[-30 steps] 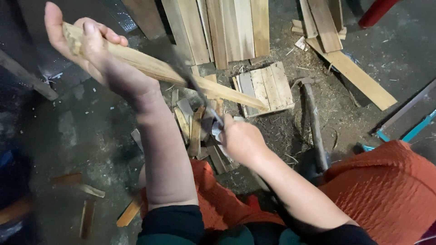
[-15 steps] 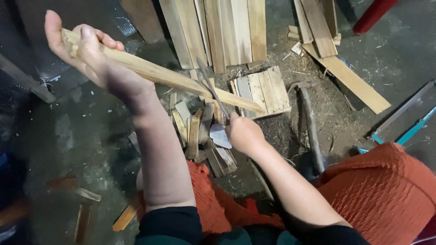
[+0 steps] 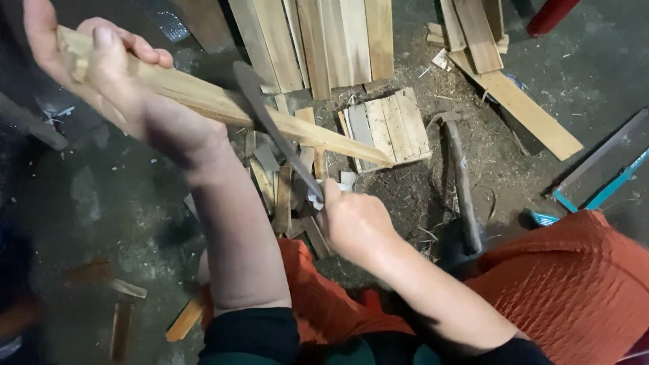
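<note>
The floor (image 3: 101, 196) is dark, gritty concrete, dusted with sawdust and pale chips, thickest around the middle of the frame. At upper left, the left hand (image 3: 101, 74) is wrapped around the thick end of a long wooden stick (image 3: 223, 105), thumb up and fingers curled over the top; the stick slants down to a pointed tip near the centre. The right hand (image 3: 351, 220), below centre, is closed tight on the handle of a dark, curved blade (image 3: 270, 122), whose edge crosses the stick about midway along it; whether it bites into the wood I cannot tell. Under the stick lies a heap of short split offcuts (image 3: 284, 189). Planks (image 3: 324, 37) lean side by side at the top centre, and a small slatted wooden panel (image 3: 389, 125) lies flat just below them. To its right a hammer (image 3: 460, 176) with a dark handle rests on the floor. More boards (image 3: 520, 101) lie at upper right, and a teal-edged frame (image 3: 602, 179) shows at the right edge. Orange cloth (image 3: 574, 284) covers the knees at the bottom.
</note>
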